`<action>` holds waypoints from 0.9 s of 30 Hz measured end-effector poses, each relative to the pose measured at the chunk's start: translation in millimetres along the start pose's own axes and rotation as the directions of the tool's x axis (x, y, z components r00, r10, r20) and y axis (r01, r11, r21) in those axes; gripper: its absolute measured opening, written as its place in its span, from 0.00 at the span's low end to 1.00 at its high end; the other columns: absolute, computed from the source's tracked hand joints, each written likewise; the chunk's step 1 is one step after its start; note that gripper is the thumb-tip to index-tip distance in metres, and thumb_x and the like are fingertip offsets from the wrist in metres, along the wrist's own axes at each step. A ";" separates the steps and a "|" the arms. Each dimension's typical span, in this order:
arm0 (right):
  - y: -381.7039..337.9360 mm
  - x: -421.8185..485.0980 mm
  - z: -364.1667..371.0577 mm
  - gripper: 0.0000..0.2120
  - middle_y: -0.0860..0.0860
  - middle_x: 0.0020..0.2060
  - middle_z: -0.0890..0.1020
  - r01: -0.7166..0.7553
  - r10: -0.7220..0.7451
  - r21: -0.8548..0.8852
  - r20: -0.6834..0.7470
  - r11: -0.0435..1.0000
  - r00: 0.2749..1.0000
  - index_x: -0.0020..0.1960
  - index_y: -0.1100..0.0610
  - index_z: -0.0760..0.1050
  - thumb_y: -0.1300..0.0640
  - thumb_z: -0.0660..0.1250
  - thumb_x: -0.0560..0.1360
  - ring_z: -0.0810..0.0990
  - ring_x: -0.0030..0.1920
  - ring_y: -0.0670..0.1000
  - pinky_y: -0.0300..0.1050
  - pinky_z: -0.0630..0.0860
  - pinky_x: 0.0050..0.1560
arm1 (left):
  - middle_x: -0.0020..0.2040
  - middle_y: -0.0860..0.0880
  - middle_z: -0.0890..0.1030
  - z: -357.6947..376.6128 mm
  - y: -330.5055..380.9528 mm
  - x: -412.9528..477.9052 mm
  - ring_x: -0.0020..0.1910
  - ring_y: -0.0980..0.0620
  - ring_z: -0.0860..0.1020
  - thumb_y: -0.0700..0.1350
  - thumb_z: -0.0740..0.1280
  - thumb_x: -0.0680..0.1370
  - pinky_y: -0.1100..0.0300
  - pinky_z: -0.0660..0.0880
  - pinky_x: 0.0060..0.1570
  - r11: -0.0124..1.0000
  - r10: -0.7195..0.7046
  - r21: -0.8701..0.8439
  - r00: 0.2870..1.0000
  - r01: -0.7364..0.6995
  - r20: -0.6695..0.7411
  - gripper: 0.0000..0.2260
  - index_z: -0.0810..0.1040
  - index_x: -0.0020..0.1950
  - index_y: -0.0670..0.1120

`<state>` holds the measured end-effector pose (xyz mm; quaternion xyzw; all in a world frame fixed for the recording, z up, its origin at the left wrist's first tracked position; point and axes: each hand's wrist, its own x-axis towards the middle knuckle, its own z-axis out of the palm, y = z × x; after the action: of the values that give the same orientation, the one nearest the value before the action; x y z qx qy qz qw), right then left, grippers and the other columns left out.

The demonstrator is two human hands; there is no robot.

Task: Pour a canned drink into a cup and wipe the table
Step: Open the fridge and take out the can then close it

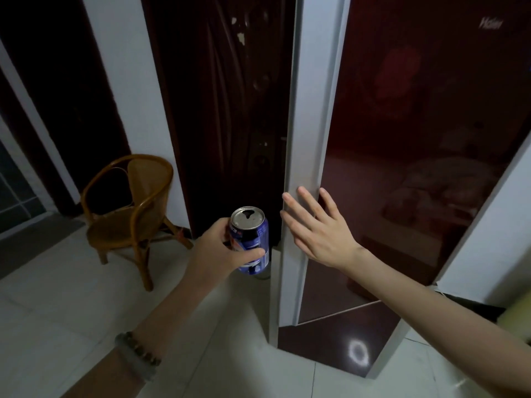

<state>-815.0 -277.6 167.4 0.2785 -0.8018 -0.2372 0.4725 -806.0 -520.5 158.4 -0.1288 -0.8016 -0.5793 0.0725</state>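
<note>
Past the bracelet (138, 354), the left grip (221, 249) clasps the can (254, 235) upright, likely against spilling; the right grip (319, 228), released, presses the fridge door (311, 110) beside it.

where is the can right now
In the head view the blue can sits low at centre, gripped in the left hand. It is just left of the fridge door edge that the right hand touches, with the wicker chair further left.
</note>
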 end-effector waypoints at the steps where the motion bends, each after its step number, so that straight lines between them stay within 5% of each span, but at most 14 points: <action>1: 0.0 4.4 10.1 0.23 0.57 0.73 0.60 -0.006 0.006 -0.010 0.000 1.000 1.000 0.66 0.57 0.71 0.52 0.62 0.73 0.56 0.73 0.62 0.64 0.50 0.71 | 0.47 0.56 0.83 -4.5 -4.1 15.3 0.48 0.55 0.81 0.55 0.79 0.54 0.46 0.78 0.52 1.000 0.014 0.009 1.000 -0.014 0.005 0.25 0.76 0.49 0.58; 6: 3.9 26.8 56.3 0.23 0.57 0.74 0.59 -0.041 0.043 -0.038 0.040 0.998 0.998 0.67 0.56 0.70 0.51 0.61 0.74 0.48 0.76 0.61 0.63 0.48 0.72 | 0.46 0.57 0.83 -17.4 -16.0 84.3 0.47 0.58 0.81 0.55 0.79 0.55 0.49 0.78 0.52 0.998 0.063 0.004 0.997 -0.063 0.043 0.26 0.77 0.51 0.56; 12: 12.2 50.8 96.9 0.23 0.57 0.73 0.62 -0.063 0.068 -0.066 0.076 0.996 0.995 0.66 0.56 0.71 0.52 0.63 0.72 0.57 0.73 0.61 0.64 0.51 0.71 | 0.46 0.60 0.83 -17.2 -40.3 140.6 0.47 0.61 0.81 0.56 0.79 0.53 0.50 0.78 0.52 0.999 0.045 -0.014 0.994 -0.044 0.101 0.26 0.76 0.48 0.59; 27: 16.4 87.3 178.7 0.20 0.57 0.72 0.62 -0.235 0.271 -0.190 0.195 0.953 0.942 0.63 0.57 0.70 0.53 0.63 0.73 0.58 0.73 0.62 0.63 0.52 0.71 | 0.48 0.56 0.83 -16.2 -73.9 278.9 0.49 0.57 0.81 0.57 0.79 0.54 0.48 0.78 0.53 0.979 0.198 -0.129 0.901 -0.160 0.386 0.27 0.77 0.51 0.56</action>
<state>-1012.4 -303.2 153.8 0.1052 -0.8559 -0.2688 0.4290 -1094.7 -523.5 170.3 -0.3198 -0.7561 -0.5692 -0.0445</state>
